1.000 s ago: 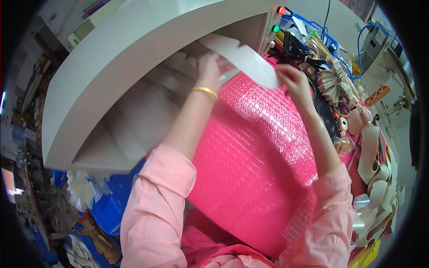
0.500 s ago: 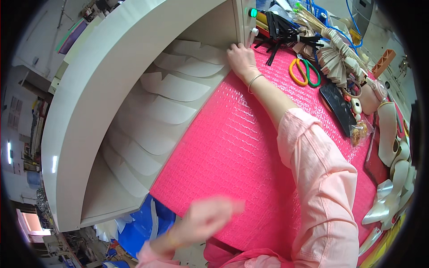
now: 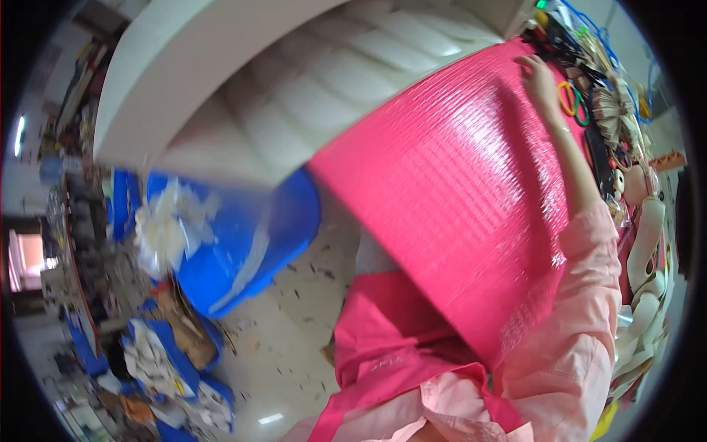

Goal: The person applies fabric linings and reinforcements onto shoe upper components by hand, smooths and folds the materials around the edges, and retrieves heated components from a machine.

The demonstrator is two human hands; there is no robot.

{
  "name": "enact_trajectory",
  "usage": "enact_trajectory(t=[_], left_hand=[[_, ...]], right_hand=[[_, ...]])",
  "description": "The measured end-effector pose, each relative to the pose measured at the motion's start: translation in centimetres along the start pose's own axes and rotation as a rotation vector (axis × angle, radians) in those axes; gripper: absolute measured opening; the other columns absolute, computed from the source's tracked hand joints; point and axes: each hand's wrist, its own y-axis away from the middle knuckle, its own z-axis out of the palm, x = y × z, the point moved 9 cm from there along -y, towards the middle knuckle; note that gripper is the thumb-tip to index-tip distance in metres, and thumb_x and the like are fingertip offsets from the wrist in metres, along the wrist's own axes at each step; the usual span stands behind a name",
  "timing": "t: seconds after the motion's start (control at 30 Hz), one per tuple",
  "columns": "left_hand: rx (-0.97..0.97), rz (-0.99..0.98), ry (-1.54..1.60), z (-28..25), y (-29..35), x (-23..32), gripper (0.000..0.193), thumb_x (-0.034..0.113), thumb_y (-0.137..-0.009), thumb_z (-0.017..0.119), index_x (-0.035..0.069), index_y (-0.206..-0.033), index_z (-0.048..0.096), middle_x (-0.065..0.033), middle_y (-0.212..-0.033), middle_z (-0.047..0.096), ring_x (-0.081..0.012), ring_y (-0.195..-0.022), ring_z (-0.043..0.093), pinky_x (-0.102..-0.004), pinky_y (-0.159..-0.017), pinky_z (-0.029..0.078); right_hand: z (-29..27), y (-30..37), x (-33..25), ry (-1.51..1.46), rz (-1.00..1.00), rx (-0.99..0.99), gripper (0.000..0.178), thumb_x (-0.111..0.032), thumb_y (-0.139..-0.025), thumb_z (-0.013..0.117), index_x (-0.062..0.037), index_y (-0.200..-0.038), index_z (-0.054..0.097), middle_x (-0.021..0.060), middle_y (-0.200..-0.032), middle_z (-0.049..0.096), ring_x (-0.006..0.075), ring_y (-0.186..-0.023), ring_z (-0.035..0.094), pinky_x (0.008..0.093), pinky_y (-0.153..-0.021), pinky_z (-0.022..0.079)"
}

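Observation:
My right hand (image 3: 541,82) is over the far right of the shiny pink table cover (image 3: 442,184), its fingers loosely apart and nothing visible in them. Just right of it lie scissors with one yellow and one green handle (image 3: 581,110). Beyond the table's left side stands a cream machine with a curved hood (image 3: 184,81). Curved white pieces (image 3: 353,74) lie in rows inside its opening, blurred by motion. My left hand is out of view.
A blue bin (image 3: 221,272) with crumpled pale scraps (image 3: 173,228) stands below the machine. More blue containers (image 3: 166,342) sit on the littered floor at left. Cream curved parts (image 3: 648,236), a black flat object (image 3: 598,162) and pleated beige strips (image 3: 611,110) crowd the table's right edge.
The view has swung down and left, bringing in the bin and floor. My right hand has come away from the machine's edge. My left hand has left the view.

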Motion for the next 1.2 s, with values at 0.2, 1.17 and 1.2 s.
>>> enact_trajectory(t=[0.2,1.17,1.2], left_hand=[[0.069,0.046,0.36,5.7,-3.5,-7.3,0.023,0.02,-0.082,0.049,0.01,-0.101,0.055,-0.0017,-0.077,0.059,-0.009,-0.061,0.054,-0.0232,-0.055,0.043],[0.024,-0.097,1.321,23.1,-11.6,-25.6,0.044,0.035,-0.079,0.05,0.003,-0.109,0.043,-0.0095,-0.073,0.056,-0.02,-0.065,0.059,-0.0285,-0.063,0.046],[-0.012,0.003,1.367,23.4,-11.8,-25.2,0.043,0.034,-0.082,0.047,0.004,-0.112,0.042,-0.0094,-0.075,0.057,-0.0193,-0.066,0.058,-0.0269,-0.063,0.046]], right_hand=[[-1.1,5.5,2.3,-0.309,0.21,-0.357,0.026,-0.005,-0.08,0.048,-0.0091,-0.104,0.057,-0.001,-0.089,0.061,0.005,-0.056,0.053,0.0183,-0.047,0.039],[7.7,16.5,-20.9,-0.326,-0.358,-1.247,0.032,-0.006,-0.082,0.046,-0.0089,-0.114,0.05,0.0007,-0.111,0.053,0.0064,-0.079,0.05,0.0196,-0.065,0.041],[7.2,16.8,-20.5,-0.318,-0.351,-1.248,0.032,-0.006,-0.082,0.046,-0.0088,-0.114,0.05,0.0008,-0.111,0.053,0.0066,-0.08,0.05,0.0198,-0.065,0.041]])
